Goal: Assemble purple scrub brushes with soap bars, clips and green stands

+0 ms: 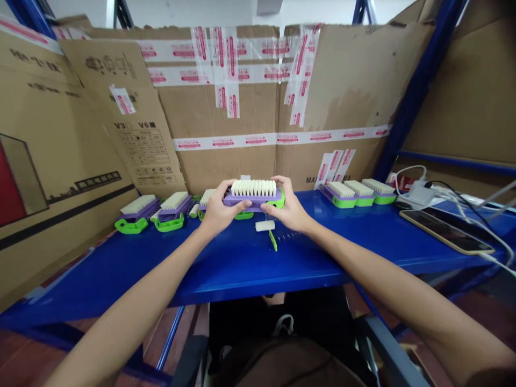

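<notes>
Both hands hold one purple and green brush (253, 189) above the middle of the blue table, its cream bristles facing up. My left hand (221, 208) is closed round its left end, the thumb along the front edge. Round the green right end, my right hand (288, 207) is closed too. Just below the brush on the table are a white roller-like piece (265, 226), a small green part (273, 241) and a thin spring (290, 236).
Brushes with green handles (169, 223) stand at the left on the blue table (242, 269). Finished-looking brushes (342, 193) are grouped at the right. A phone (445, 231), a white adapter (421, 192) and cables lie far right. Cardboard panels (234, 118) rise behind.
</notes>
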{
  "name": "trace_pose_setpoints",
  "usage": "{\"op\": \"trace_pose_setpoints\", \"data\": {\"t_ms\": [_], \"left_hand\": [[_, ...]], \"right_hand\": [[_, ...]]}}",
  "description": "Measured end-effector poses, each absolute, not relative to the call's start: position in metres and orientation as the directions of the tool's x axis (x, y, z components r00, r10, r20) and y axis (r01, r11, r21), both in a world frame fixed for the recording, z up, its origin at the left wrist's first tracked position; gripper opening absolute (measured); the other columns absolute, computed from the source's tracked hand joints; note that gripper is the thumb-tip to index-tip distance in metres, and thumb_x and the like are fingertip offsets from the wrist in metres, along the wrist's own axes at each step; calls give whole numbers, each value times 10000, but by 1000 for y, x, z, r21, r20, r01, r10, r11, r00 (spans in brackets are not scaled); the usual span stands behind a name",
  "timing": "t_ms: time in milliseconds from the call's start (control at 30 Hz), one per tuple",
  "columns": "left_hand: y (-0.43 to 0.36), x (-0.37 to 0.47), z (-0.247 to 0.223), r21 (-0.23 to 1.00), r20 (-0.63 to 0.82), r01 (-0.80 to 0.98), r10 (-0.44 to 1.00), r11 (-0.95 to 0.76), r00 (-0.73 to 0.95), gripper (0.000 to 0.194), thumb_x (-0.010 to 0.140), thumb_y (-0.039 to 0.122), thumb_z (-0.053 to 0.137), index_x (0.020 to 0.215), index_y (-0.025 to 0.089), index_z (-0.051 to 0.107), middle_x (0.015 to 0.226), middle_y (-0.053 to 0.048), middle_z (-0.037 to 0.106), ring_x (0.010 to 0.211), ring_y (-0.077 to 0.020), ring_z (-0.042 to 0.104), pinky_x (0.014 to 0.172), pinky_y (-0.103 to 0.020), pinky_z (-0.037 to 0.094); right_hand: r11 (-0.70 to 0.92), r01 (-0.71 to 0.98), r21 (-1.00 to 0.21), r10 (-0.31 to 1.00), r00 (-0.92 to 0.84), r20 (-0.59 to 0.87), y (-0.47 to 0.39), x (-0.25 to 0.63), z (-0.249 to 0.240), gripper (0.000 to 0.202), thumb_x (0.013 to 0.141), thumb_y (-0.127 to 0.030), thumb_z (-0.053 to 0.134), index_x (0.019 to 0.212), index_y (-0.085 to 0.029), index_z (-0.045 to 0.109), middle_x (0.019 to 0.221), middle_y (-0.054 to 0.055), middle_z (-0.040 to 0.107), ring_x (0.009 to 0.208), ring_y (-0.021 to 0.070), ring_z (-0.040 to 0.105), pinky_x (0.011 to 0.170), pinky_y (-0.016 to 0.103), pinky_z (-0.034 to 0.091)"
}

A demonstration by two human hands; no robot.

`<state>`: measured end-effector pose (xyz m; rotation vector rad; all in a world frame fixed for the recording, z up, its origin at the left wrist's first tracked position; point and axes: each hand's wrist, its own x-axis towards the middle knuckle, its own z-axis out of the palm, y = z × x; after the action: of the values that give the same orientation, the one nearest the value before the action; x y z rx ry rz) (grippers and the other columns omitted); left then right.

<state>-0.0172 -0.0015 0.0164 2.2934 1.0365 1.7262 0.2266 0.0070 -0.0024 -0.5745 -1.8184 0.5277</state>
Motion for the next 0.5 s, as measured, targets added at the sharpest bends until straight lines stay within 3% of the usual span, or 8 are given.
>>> {"op": "trace_pose_setpoints", "data": {"t_ms": [333,500], "left_hand": [[-1,-16,19,404,841,466,520,-787,150,646,818,664,859,1227,199,675,1103,-56,751,956,-200,699,857,-316,571],[-1,-16,18,401,842,493,523,-773,136,671,814,700,840,1225,197,671,1083,-54,747,929,-199,688,840,-320,572]], "right_hand": [[808,103,-580,579,-321,750,8,228,-1,805,870,-619,805,1414,-276,320,1395,138,553,1310,326,588,1131,554,511],[806,107,-582,582,-315,749,9,228,-1,817,860,-610,819,1414,-263,329,1396,144,553,1282,324,608,1115,555,518]]}}
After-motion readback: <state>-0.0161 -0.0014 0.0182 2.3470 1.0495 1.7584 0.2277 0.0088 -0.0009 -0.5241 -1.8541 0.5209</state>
